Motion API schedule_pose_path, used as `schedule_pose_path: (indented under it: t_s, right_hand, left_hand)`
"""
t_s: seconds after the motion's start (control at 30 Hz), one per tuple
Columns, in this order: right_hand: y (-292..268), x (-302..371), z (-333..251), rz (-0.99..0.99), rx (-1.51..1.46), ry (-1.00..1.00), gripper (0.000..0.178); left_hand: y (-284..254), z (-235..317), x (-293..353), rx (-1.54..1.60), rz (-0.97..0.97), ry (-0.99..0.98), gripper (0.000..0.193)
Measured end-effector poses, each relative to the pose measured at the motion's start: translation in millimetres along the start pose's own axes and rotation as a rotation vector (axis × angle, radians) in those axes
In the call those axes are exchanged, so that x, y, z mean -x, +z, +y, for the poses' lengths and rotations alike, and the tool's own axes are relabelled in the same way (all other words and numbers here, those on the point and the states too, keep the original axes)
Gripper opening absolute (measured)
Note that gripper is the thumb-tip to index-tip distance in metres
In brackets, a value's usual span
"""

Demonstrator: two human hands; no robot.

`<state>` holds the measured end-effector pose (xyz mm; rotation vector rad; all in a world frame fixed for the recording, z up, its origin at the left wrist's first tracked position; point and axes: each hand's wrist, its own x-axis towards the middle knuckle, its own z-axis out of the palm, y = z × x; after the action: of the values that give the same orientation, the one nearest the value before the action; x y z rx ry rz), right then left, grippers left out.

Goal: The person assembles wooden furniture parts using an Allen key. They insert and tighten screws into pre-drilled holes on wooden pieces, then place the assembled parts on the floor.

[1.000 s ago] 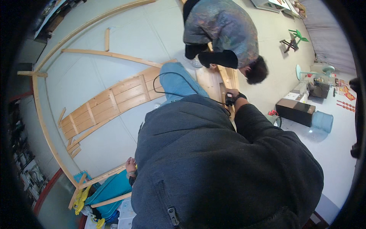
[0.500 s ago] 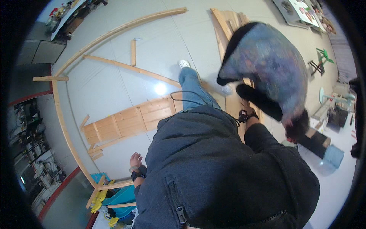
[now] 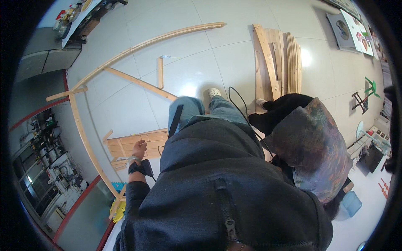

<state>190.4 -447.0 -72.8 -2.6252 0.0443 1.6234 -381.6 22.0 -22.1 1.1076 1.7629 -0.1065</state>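
My left hand (image 3: 139, 151) hangs at my side with its fingers loosely bent and nothing seen in them. A bracelet and a dark strapped device (image 3: 141, 168) sit on that wrist. Below the hand, a slatted wooden panel (image 3: 130, 143) lies on the floor, apart from it as far as I can tell. My right hand is hidden, on the side where another person in a patterned top (image 3: 314, 146) bends close against me. Long wooden boards (image 3: 289, 62) lie in a stack on the floor ahead of that person.
A long wooden frame (image 3: 142, 45) spans the floor on the left, with a diagonal bar (image 3: 140, 82) and a short piece (image 3: 160, 72) inside it. A black cable (image 3: 239, 98) loops by my legs. A small green-topped stool (image 3: 365, 94) stands far right, and a blue water jug (image 3: 351, 203) below it.
My view has shifted, and the board stack now shows more fully. My right hand, visible before near the boards, is now out of sight. The other person is lower and nearer my right side.
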Motion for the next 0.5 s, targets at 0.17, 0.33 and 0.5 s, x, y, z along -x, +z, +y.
schedule_pose_path:
  t_s: [0.17,0.33,0.5]
  right_hand:
    - [-22.8,-3.4,-64.3,0.022,-0.022,0.020,0.018]
    - [-45.9,-3.6,-141.6,0.087,-0.157,0.033,0.017]
    - [-58.3,26.4,-196.7,0.169,-0.497,0.084,0.015]
  left_hand:
    - [-4.6,51.4,-34.6,-0.236,-0.148,-0.064,0.044]
    - [-12.2,115.4,-106.9,-0.457,-0.248,-0.058,0.046]
    - [-35.0,176.8,-209.3,-0.208,-0.232,-0.049,0.047]
